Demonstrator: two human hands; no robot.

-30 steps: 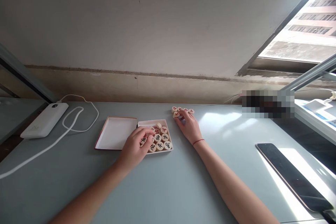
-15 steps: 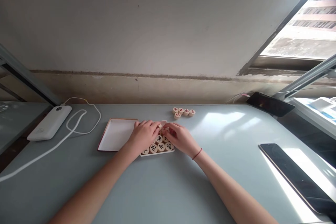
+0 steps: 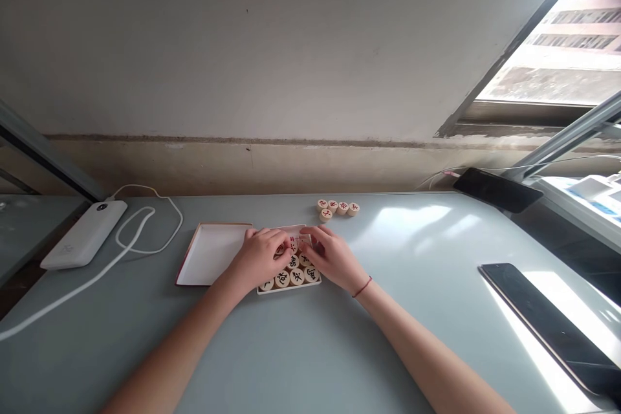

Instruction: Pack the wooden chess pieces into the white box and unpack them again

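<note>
A shallow white box (image 3: 289, 289) holds rows of round wooden xiangqi pieces (image 3: 296, 277) with black characters in front and red ones behind. My left hand (image 3: 261, 255) reaches over its left side, thumb and fingers closed round a piece at the back rows, mostly hidden by the fingers. Over the right side, my right hand (image 3: 334, 259) has its thumb and curled fingers on another piece, partly covered. The box's open lid (image 3: 213, 252), white inside with a red rim, lies left of it. Behind the box stand several more xiangqi pieces (image 3: 342, 208) with red characters.
At the left lies a white power bank (image 3: 85, 235) with a looping white cable (image 3: 111, 265). A dark phone (image 3: 499, 189) leans at the back right, and another phone (image 3: 548, 330) lies at the right. A wall (image 3: 242, 168) rises behind the grey table (image 3: 330, 362).
The left fingers have drawn back slightly toward me, uncovering a red piece in the back row. The right hand stays nearly in place. The whole view has shifted a little.
</note>
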